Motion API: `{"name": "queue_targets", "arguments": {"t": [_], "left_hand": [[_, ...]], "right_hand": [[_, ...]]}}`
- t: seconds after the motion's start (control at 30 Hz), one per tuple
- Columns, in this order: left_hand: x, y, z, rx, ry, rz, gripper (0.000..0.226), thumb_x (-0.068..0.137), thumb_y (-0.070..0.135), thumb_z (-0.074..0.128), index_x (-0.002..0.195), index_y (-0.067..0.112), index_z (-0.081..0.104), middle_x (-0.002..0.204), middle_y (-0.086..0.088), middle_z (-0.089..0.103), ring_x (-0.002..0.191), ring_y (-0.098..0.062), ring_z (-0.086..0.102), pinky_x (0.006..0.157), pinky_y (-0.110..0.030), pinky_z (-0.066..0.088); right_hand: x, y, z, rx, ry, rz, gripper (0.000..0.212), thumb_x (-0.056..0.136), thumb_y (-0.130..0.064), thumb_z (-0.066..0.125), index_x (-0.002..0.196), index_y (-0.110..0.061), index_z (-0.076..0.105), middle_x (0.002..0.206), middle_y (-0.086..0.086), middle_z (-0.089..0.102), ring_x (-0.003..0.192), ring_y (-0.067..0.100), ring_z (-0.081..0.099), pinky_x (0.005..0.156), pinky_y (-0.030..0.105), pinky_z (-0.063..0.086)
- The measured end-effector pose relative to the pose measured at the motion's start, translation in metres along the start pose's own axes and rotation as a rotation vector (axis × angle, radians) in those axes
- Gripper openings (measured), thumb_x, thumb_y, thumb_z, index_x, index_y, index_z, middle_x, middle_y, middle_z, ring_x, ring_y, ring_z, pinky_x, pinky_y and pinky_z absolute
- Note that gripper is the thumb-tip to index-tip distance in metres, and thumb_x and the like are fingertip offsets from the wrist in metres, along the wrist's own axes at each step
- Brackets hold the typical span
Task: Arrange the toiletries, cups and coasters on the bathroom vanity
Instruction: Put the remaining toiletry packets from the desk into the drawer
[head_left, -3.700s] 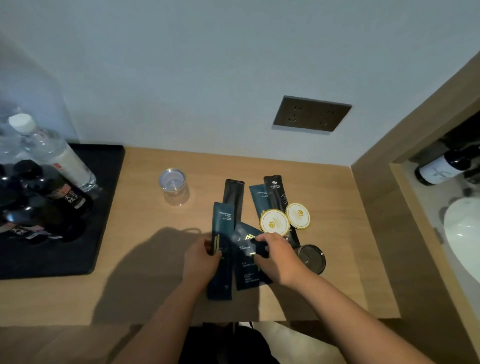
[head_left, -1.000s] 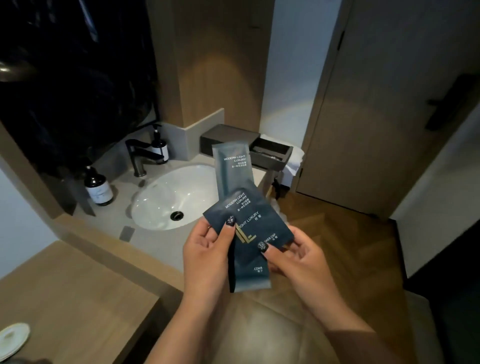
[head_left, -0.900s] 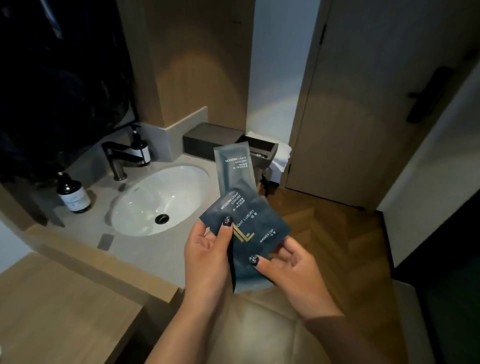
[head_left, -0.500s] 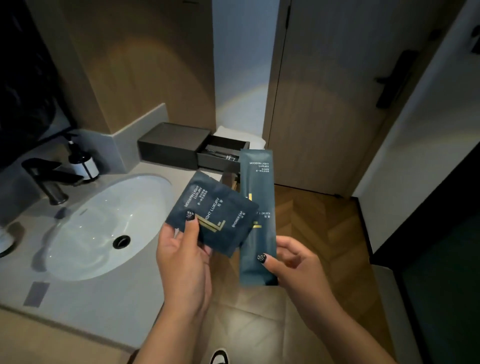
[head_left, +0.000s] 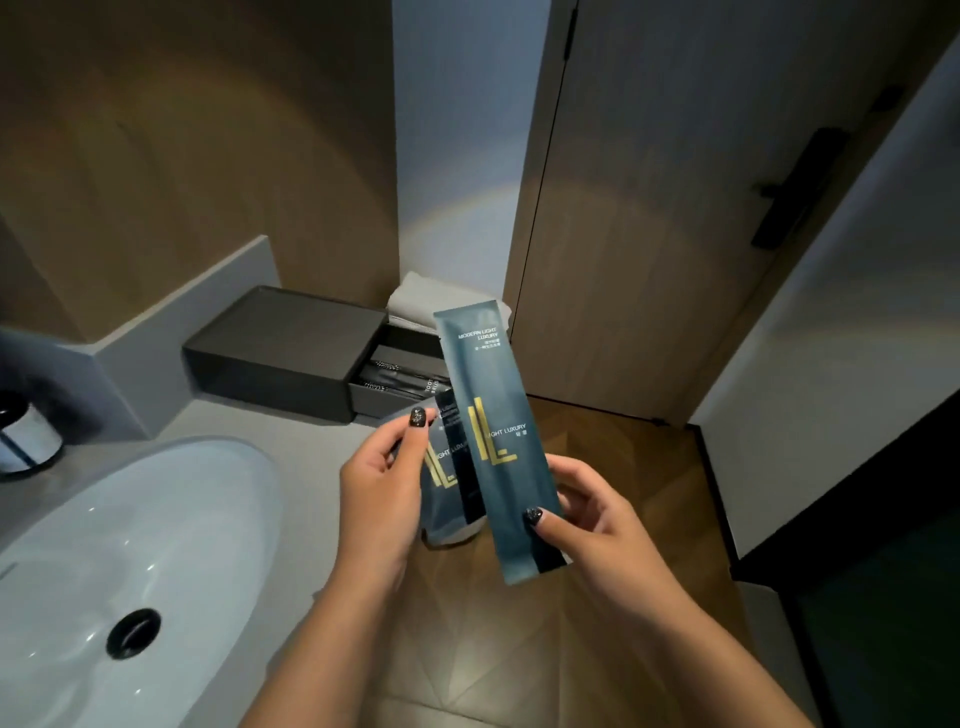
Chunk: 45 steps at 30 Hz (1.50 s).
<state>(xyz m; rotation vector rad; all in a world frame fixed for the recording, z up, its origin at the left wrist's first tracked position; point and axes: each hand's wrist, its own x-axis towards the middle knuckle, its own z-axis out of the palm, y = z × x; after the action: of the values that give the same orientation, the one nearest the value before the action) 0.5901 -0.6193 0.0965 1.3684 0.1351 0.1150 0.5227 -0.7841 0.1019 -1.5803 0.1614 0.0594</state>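
My right hand pinches a long dark teal toiletry packet with gold lettering, held upright and tilted a little left. Behind it, my left hand holds a shorter square packet of the same teal, mostly hidden by the long one. Both packets hang in the air just past the right end of the grey vanity counter. A dark grey box sits at the counter's back corner, its drawer pulled open with dark packets inside.
A white oval sink with a black drain fills the counter's left. A pump bottle stands at the far left edge. Folded white towels lie behind the box. A wooden door and herringbone floor lie to the right.
I turned from the wooden table to the bathroom vanity and came closer to the box. The long packet moved in front of the square one, which dropped lower behind it.
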Motion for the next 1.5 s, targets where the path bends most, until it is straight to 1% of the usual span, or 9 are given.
{"name": "queue_targets", "arguments": {"t": [0.27,0.4,0.57,0.7,0.93,1.2,1.3,1.4,1.5], "left_hand": [[0.056,-0.021,0.039,0.051,-0.099,-0.104,0.01,0.087,0.017,0.067,0.081,0.014,0.074,0.083,-0.008,0.075,0.081,-0.021,0.069,0.076,-0.038,0.056],[0.08,-0.04,0.066,0.078,-0.036,-0.134,0.006,0.085,0.019,0.069,0.084,0.016,0.074,0.089,-0.009,0.075,0.093,-0.032,0.07,0.088,-0.052,0.054],[0.105,-0.056,0.11,0.085,0.13,-0.112,0.02,0.075,0.035,0.073,0.082,0.016,0.07,0.09,-0.023,0.069,0.089,-0.043,0.066,0.084,-0.06,0.052],[0.118,-0.068,0.145,0.122,0.231,-0.152,0.013,0.08,0.03,0.071,0.078,0.018,0.07,0.087,-0.021,0.069,0.085,-0.039,0.067,0.082,-0.06,0.053],[0.131,-0.081,0.171,0.125,0.379,-0.234,0.009,0.086,0.017,0.068,0.08,0.011,0.07,0.078,-0.009,0.073,0.08,-0.025,0.07,0.072,-0.041,0.056],[0.175,-0.089,0.142,0.168,0.426,-0.282,0.006,0.089,0.026,0.064,0.093,0.025,0.069,0.098,0.001,0.071,0.096,-0.017,0.066,0.09,-0.041,0.053],[0.193,-0.085,0.118,0.188,0.537,-0.268,0.014,0.09,0.026,0.063,0.103,0.026,0.067,0.102,0.0,0.066,0.092,-0.013,0.061,0.089,-0.035,0.049],[0.211,-0.078,0.091,0.215,0.647,-0.284,0.033,0.086,0.022,0.068,0.118,0.023,0.062,0.108,-0.024,0.06,0.09,-0.04,0.06,0.091,-0.052,0.048],[0.224,-0.077,0.07,0.12,0.701,-0.262,0.059,0.081,0.001,0.07,0.132,0.02,0.047,0.097,-0.011,0.065,0.077,-0.022,0.062,0.078,-0.042,0.054]], "right_hand": [[0.066,0.002,-0.028,-0.099,-0.042,0.049,0.049,0.089,0.013,0.048,0.105,-0.03,0.065,0.102,-0.016,0.071,0.097,-0.001,0.065,0.075,0.012,0.049],[0.106,0.01,-0.056,-0.429,0.032,-0.079,0.043,0.084,-0.018,0.066,0.117,-0.044,0.056,0.112,-0.017,0.06,0.105,0.002,0.057,0.083,0.018,0.049],[0.158,0.003,-0.083,-0.712,-0.006,-0.257,0.069,0.073,-0.037,0.077,0.133,-0.04,0.042,0.106,-0.024,0.039,0.105,-0.016,0.039,0.079,0.002,0.04],[0.202,0.0,-0.109,-0.963,-0.149,-0.368,0.078,0.074,-0.049,0.069,0.143,-0.033,0.035,0.113,-0.018,0.041,0.111,0.0,0.043,0.089,0.022,0.048],[0.253,0.003,-0.118,-1.032,-0.322,-0.347,0.085,0.074,-0.053,0.067,0.146,-0.032,0.028,0.126,-0.012,0.046,0.115,0.007,0.049,0.088,0.027,0.052],[0.31,0.006,-0.085,-1.032,-0.379,-0.381,0.075,0.073,-0.046,0.063,0.142,-0.032,0.036,0.123,-0.01,0.051,0.111,0.012,0.055,0.086,0.032,0.053],[0.331,0.001,-0.074,-1.075,-0.399,-0.362,0.075,0.074,-0.046,0.063,0.142,-0.031,0.037,0.127,-0.01,0.051,0.114,0.012,0.054,0.088,0.03,0.052],[0.356,-0.008,-0.062,-1.168,-0.442,-0.332,0.074,0.074,-0.047,0.063,0.142,-0.029,0.039,0.135,-0.007,0.049,0.118,0.016,0.053,0.09,0.031,0.051],[0.376,-0.015,-0.047,-1.286,-0.488,-0.3,0.066,0.073,-0.048,0.063,0.134,-0.026,0.047,0.126,-0.003,0.053,0.108,0.021,0.058,0.08,0.032,0.052]]}}
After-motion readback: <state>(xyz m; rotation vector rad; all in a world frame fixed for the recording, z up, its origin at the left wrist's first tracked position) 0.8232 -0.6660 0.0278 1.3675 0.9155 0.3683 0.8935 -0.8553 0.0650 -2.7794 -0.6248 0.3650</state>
